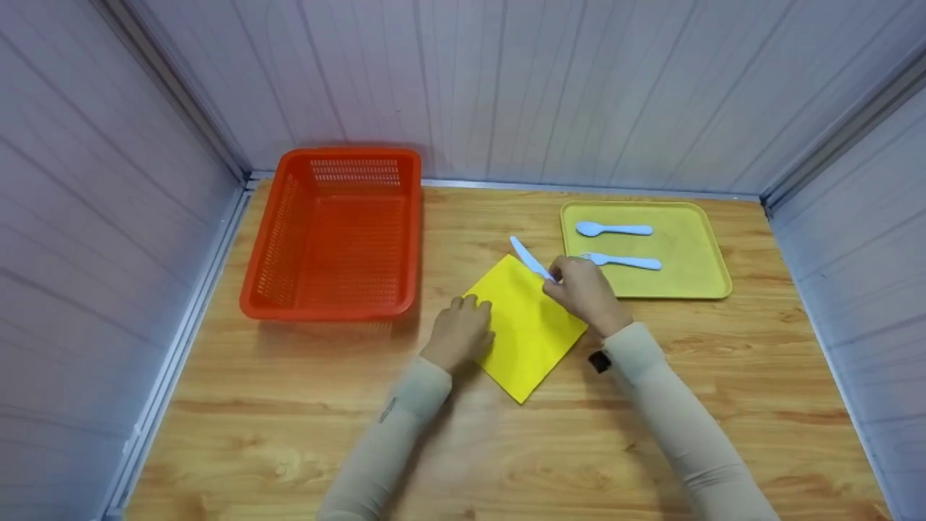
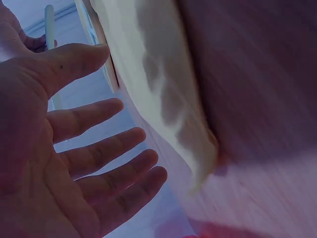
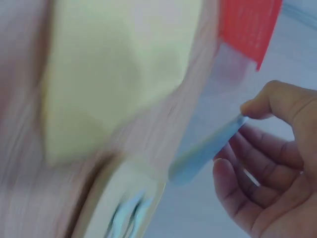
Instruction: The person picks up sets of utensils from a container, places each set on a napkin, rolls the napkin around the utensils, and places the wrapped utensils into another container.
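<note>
A yellow square napkin (image 1: 532, 325) lies with one corner toward me. My left hand (image 1: 460, 333) is over its left edge; in the left wrist view the fingers (image 2: 106, 151) are spread, loosely extended, holding nothing. In my right hand (image 1: 584, 288), above the napkin's far right side, a light-blue table knife (image 1: 529, 257) is pinched between thumb and fingers. Its blade points up and left in the head view. The right wrist view shows the knife (image 3: 208, 151) raised above the table. Just behind that hand, a fork (image 1: 626, 261) and a spoon (image 1: 615, 229) lie on a yellow tray (image 1: 694, 250).
To the left, an orange-red plastic basket (image 1: 330, 312) with slotted sides stands near the back wall (image 1: 463, 87). Panelled side walls (image 1: 65, 239) border the wooden table (image 1: 521, 463) on both sides.
</note>
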The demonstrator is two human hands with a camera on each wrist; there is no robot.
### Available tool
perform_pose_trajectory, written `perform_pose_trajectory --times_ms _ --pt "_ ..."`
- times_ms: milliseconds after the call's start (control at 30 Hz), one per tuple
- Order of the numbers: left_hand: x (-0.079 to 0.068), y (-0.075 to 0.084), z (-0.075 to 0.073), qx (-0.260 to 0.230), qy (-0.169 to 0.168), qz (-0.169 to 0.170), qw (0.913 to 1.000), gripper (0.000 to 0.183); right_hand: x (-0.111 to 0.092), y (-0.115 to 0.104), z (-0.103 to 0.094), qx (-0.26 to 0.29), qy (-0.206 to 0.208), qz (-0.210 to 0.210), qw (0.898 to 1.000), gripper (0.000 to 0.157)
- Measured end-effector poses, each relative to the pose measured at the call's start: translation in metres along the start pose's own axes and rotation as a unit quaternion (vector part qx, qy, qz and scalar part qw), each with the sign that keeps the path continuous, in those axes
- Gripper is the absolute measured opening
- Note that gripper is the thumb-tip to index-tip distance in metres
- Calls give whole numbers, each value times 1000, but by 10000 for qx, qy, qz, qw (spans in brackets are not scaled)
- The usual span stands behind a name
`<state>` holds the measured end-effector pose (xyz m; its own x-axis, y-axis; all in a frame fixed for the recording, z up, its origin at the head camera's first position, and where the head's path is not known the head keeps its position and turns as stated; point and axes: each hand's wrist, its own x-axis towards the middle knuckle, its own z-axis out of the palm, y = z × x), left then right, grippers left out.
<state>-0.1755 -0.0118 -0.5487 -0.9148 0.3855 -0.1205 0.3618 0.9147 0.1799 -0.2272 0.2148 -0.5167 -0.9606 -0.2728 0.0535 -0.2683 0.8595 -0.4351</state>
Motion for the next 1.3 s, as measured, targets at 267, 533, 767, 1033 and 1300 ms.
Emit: perform_pose_trajectory --times_ms 267,533,767,1033,1300 --pt "-10 -9 9 -139 -115 -9 9998 36 17 -30 37 721 44 724 9948 20" --pt "-13 -10 13 -117 -274 28 9996 36 26 -40 72 917 58 1470 9849 17" --pt "-14 -12 14 -186 -320 13 9993 39 28 -48 87 1056 -13 1639 9808 26" --pt "-14 -11 13 -180 -394 0 9991 42 29 -51 88 949 -117 1670 9813 22" --pt "-12 -11 14 -281 -620 -114 9976 46 30 -50 89 768 -90 1577 9844 29"
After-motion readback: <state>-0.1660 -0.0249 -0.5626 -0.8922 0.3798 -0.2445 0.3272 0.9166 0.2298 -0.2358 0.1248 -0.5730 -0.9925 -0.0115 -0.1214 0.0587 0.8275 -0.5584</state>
